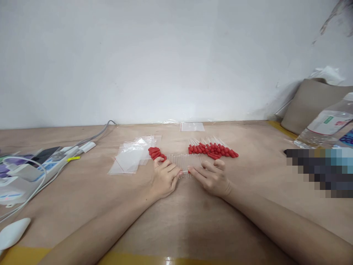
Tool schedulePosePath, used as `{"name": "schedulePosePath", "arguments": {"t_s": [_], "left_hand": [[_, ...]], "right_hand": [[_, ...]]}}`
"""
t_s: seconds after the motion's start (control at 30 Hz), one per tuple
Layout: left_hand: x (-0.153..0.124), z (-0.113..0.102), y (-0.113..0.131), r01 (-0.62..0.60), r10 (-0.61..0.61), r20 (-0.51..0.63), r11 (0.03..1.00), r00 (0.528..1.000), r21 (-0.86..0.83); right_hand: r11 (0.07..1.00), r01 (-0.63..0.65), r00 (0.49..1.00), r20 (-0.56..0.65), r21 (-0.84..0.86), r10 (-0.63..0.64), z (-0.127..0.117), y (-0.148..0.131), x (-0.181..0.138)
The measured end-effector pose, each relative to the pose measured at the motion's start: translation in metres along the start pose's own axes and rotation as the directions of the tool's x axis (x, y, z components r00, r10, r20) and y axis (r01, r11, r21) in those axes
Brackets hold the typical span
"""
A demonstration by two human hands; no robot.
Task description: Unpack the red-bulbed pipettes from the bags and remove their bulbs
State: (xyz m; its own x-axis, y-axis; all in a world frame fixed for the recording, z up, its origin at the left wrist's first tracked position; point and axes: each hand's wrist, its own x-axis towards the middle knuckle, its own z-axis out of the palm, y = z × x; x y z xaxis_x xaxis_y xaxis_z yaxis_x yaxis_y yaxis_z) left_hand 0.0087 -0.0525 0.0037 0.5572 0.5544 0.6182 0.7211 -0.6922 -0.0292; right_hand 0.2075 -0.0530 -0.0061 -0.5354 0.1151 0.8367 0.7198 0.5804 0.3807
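Observation:
In the head view my left hand point(165, 179) is closed in a pinch on a thin clear tube point(185, 172), which lies across the gap between my hands. My right hand point(213, 179) pinches a small red rubber bulb point(189, 171) at the tube's right end; how far it sits over the end is too small to tell. Behind my fingers is a row of clear tubes point(179, 162) lying side by side. A heap of loose red bulbs point(154, 152) touches my left knuckles. Beyond my right hand lie several droppers point(212, 148), red bulbs nearest me, thin stems pointing away.
Clear zip bags point(128, 158) lie to the left, with another bag point(192, 127) by the wall. A power strip point(52, 165) with cables and a white mouse-shaped object point(13, 232) are at far left. At right stands a water bottle point(324, 127) beside a brown bag-like container point(306, 105).

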Motion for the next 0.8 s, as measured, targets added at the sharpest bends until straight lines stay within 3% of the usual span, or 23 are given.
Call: {"name": "schedulePosePath", "arguments": {"t_s": [0.3, 0.4, 0.5, 0.6, 0.67, 0.8], "left_hand": [[-0.005, 0.000, -0.001, 0.021, -0.019, 0.063, 0.999, 0.998, -0.044], [-0.010, -0.001, -0.012, 0.129, -0.121, 0.077, 0.986, 0.990, -0.105], [-0.013, -0.002, -0.026, 0.239, -0.240, 0.006, 0.962, 0.971, -0.135], [-0.011, 0.002, -0.035, 0.229, -0.236, -0.051, 0.967, 0.970, -0.117], [-0.009, 0.007, -0.039, 0.194, -0.202, -0.078, 0.976, 0.976, -0.099], [-0.005, 0.015, -0.041, 0.164, -0.169, -0.117, 0.985, 0.979, -0.052]], "right_hand": [[0.999, 0.038, 0.997, -0.068, -0.038, -0.040, -0.009, 0.005, -0.001], [0.995, -0.097, 0.995, -0.012, -0.028, 0.097, -0.008, 0.021, -0.011], [0.924, -0.361, 0.931, 0.105, 0.125, 0.349, -0.003, 0.042, -0.026], [0.766, -0.567, 0.823, 0.194, 0.302, 0.533, 0.006, 0.056, -0.037], [0.704, -0.632, 0.773, 0.208, 0.323, 0.599, 0.011, 0.059, -0.041], [0.686, -0.665, 0.747, 0.244, 0.296, 0.619, 0.012, 0.057, -0.041]]}}
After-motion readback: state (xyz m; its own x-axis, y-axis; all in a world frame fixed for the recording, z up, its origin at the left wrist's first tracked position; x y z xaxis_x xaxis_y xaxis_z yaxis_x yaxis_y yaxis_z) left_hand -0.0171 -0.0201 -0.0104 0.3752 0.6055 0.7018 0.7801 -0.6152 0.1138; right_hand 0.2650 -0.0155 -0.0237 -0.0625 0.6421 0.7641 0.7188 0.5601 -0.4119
